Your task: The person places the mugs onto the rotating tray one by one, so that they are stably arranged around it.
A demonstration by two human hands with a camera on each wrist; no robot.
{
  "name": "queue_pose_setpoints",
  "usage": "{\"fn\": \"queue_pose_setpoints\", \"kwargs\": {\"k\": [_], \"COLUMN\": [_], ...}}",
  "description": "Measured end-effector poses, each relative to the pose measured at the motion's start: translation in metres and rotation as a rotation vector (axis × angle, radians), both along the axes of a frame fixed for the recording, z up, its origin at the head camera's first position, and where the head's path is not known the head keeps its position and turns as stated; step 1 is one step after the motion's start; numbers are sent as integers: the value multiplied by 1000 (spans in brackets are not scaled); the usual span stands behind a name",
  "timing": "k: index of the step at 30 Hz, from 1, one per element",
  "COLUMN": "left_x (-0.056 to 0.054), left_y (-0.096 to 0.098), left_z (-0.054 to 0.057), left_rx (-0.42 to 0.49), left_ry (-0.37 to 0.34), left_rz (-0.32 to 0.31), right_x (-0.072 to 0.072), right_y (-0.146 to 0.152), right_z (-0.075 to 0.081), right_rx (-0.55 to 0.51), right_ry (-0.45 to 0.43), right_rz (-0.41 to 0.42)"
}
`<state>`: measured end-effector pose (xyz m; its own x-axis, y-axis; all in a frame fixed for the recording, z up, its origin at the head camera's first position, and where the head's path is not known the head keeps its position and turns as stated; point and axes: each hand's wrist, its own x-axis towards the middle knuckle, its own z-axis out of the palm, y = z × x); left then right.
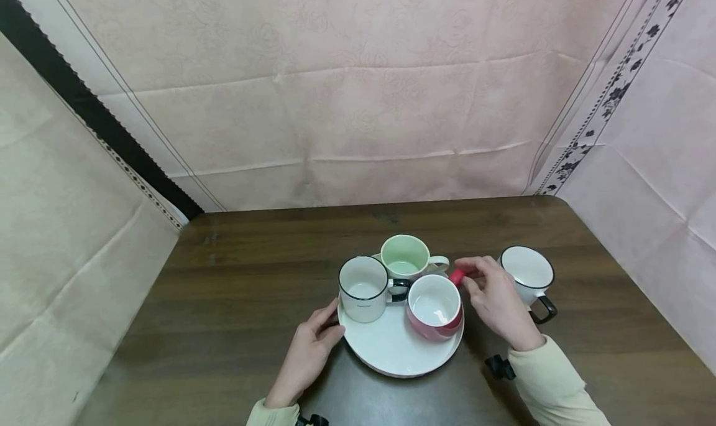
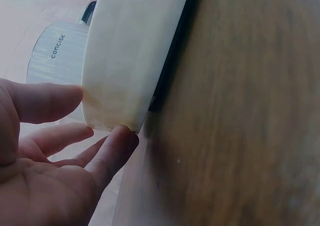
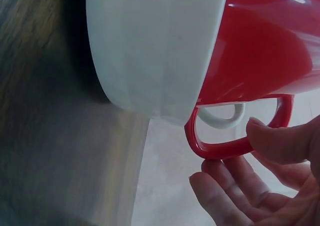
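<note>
A round white tray (image 1: 391, 354) with a deep side wall and a dark strip beneath stands on the table. My left hand (image 1: 313, 350) touches its left side, thumb at the upper edge and fingers against the wall (image 2: 135, 50). On the tray are a white mug (image 1: 360, 306) with a black rim and "concise" printed on it, a pale green mug (image 1: 404, 255), and a red mug (image 1: 427, 328) with a white inside. My right hand (image 1: 498, 298) pinches the handle (image 3: 225, 150) of the red mug, thumb on one side and fingers on the other.
Another white mug (image 1: 527, 267) with black rim and handle stands on the table right of the tray, close behind my right hand. The brown wooden table (image 1: 252, 277) ends at a pale cloth wall (image 1: 363, 121), with cloth walls on both sides.
</note>
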<state>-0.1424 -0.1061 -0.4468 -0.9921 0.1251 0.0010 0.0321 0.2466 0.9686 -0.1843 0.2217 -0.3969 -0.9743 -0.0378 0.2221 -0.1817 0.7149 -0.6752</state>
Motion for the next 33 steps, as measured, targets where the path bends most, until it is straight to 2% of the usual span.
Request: {"fn": "queue_pose_setpoints", "kwargs": {"k": [5, 15, 33], "left_x": [0, 0, 1], "left_y": [0, 0, 0], "left_z": [-2, -3, 1], "left_rx": [21, 19, 39], "left_ry": [10, 5, -12], "left_rz": [-8, -10, -13], "right_x": [-3, -6, -14], "right_y": [0, -3, -7], "right_z": [-1, -2, -5], "right_rx": [3, 2, -4], "right_ry": [25, 19, 23], "right_rz": [-10, -11, 21]}}
